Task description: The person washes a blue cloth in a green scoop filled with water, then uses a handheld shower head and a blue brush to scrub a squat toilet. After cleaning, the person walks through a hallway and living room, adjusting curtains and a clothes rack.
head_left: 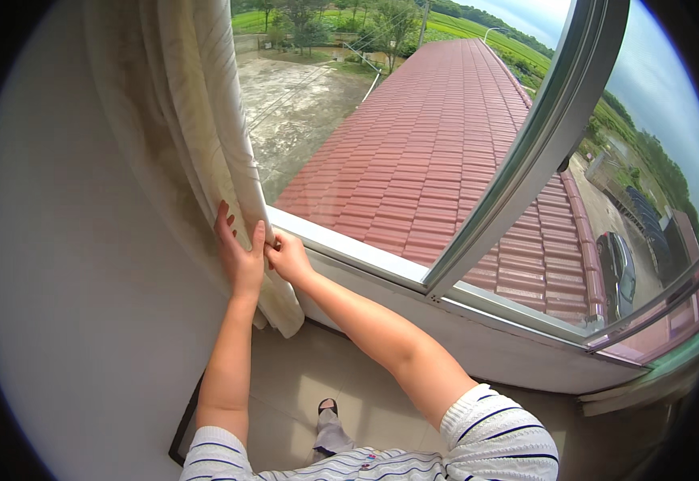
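Observation:
A long cream curtain (219, 120) with a faint pattern hangs in gathered folds at the left side of the window. My left hand (242, 260) lies against its folds, fingers stretched upward and apart from the thumb. Close beside it, my right hand (288, 256) is closed on the curtain's right edge, fingers curled in a pinch. Both hands are at about the height of the window sill, and the curtain's lower end hangs below them, near the floor.
A sliding window with a grey metal frame (518, 160) spans the right, above a pale sill (349, 244). The plain wall (60, 240) stands at left. Below are the tiled floor (285, 385) and my foot in a dark sandal (328, 406). A red tiled roof (429, 120) lies outside.

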The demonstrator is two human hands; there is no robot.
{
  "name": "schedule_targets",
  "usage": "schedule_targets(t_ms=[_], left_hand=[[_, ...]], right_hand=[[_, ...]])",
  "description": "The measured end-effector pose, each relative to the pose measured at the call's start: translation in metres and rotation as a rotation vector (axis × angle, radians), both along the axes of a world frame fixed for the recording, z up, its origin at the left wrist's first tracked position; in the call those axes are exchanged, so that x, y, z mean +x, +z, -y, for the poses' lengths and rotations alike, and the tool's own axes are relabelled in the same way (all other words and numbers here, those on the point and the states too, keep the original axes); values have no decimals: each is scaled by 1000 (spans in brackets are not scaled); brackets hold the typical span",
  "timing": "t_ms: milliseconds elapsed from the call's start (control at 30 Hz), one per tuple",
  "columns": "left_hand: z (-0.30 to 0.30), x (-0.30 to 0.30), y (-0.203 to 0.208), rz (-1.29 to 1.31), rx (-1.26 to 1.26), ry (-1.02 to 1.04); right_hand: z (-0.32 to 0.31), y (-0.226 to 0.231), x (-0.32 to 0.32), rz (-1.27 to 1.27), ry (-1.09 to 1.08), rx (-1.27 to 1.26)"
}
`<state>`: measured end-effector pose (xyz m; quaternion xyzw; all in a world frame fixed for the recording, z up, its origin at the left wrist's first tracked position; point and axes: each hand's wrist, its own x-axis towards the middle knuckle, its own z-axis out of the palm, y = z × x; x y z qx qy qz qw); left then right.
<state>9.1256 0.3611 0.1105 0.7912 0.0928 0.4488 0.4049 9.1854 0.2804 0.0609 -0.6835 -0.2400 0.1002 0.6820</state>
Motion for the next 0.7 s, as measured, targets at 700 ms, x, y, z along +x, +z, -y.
schedule_targets(t_ms=[700], left_hand=[[791, -146, 121, 394, 207, -774]], right_hand=[[767, 108, -299, 428, -1060, -114]])
